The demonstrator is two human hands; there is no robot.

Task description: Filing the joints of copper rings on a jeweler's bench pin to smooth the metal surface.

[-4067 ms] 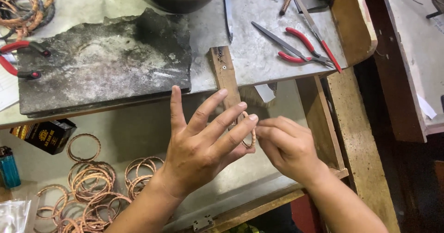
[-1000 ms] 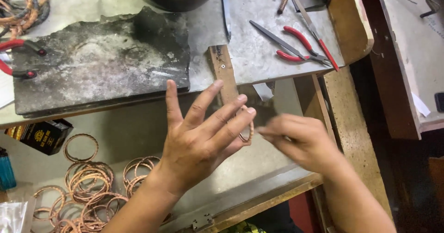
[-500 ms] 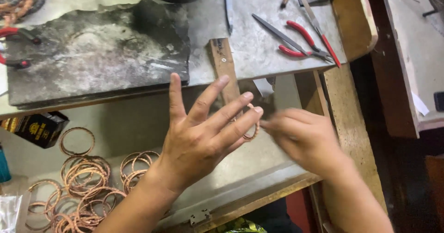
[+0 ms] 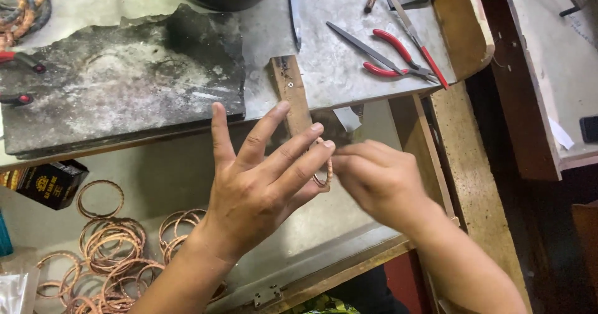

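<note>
Holding a copper ring upright between both hands, over the wooden peg. Left hand has fingers spread, fingertips steadying it; right hand is curled closed beside it, probably pinching something, grip's hidden. Loose bangles lie lower left.

- Looked like a small jewellery or metalworking workshop, seen at a worn workbench topped with sheet metal
- Held a scorched, blackened slab on the bench top
- Kept red-handled pliers and other hand tools close by
- Had a wooden bench pin jutting from the bench edge
- Stored a heap of twisted copper-coloured bangles in the open metal drawer below
</note>
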